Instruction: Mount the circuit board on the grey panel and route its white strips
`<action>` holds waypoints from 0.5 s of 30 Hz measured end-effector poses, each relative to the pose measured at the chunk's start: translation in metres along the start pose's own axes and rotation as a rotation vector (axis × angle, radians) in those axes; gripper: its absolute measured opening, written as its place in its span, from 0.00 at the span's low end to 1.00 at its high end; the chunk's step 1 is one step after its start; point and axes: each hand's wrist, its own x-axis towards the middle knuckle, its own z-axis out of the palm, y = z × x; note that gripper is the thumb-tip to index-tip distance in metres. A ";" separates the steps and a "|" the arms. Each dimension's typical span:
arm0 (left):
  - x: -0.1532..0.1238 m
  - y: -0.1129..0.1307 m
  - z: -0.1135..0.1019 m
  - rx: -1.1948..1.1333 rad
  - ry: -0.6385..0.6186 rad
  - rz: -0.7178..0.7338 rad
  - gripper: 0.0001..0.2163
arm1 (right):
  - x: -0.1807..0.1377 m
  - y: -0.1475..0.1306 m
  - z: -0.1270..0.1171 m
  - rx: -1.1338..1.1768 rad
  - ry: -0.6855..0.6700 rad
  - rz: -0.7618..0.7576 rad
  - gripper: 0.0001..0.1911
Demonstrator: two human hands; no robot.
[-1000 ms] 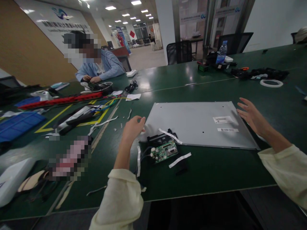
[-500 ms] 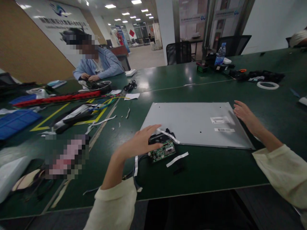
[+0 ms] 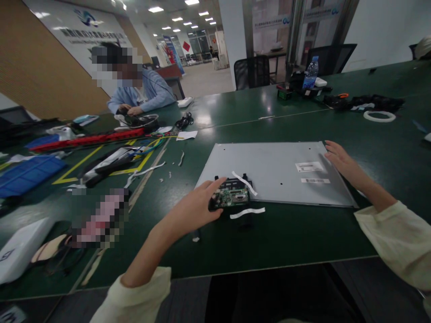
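My left hand point(image 3: 198, 202) grips the left end of a green circuit board point(image 3: 234, 197) on a black bracket, with the thumb below and the fingers above. The board is held at the near edge of a flat grey metal panel point(image 3: 266, 170). White tape strips point(image 3: 244, 183) cling to the bracket, and another strip point(image 3: 247, 213) hangs in front of it. My right hand point(image 3: 341, 162) is open, fingers stretched out at the panel's right upper edge; I cannot tell how firmly it touches. Two white labels point(image 3: 309, 167) are on the panel's right part.
Across the green table point(image 3: 215, 251) a person point(image 3: 141, 92) in blue sits handling something dark. Blue trays point(image 3: 30, 175), a red strip point(image 3: 90, 140) and cables lie on the left. At the back right are a water bottle point(image 3: 310, 73), black bundles and a white tape roll point(image 3: 379, 116).
My left hand has closed on the circuit board and lifted and turned it, shifting it slightly right. The tape strips moved with it. My right hand has barely moved.
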 end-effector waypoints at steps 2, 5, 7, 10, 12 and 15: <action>0.008 -0.002 -0.003 0.002 -0.016 0.040 0.37 | 0.001 -0.002 0.001 -0.015 0.010 0.011 0.30; 0.023 -0.010 0.001 0.056 -0.054 0.057 0.44 | 0.003 0.001 0.001 -0.045 0.014 0.015 0.31; 0.032 -0.015 0.006 0.065 -0.076 0.038 0.48 | 0.006 0.005 0.000 -0.048 0.004 -0.011 0.31; 0.043 -0.019 0.010 -0.011 -0.117 0.085 0.48 | 0.008 0.011 0.000 -0.027 -0.003 -0.034 0.32; 0.049 -0.018 0.010 -0.079 -0.122 0.151 0.48 | 0.009 0.013 0.000 -0.025 0.000 -0.024 0.32; 0.058 -0.015 0.009 -0.151 -0.102 0.213 0.48 | 0.009 0.013 -0.001 -0.033 -0.016 -0.017 0.32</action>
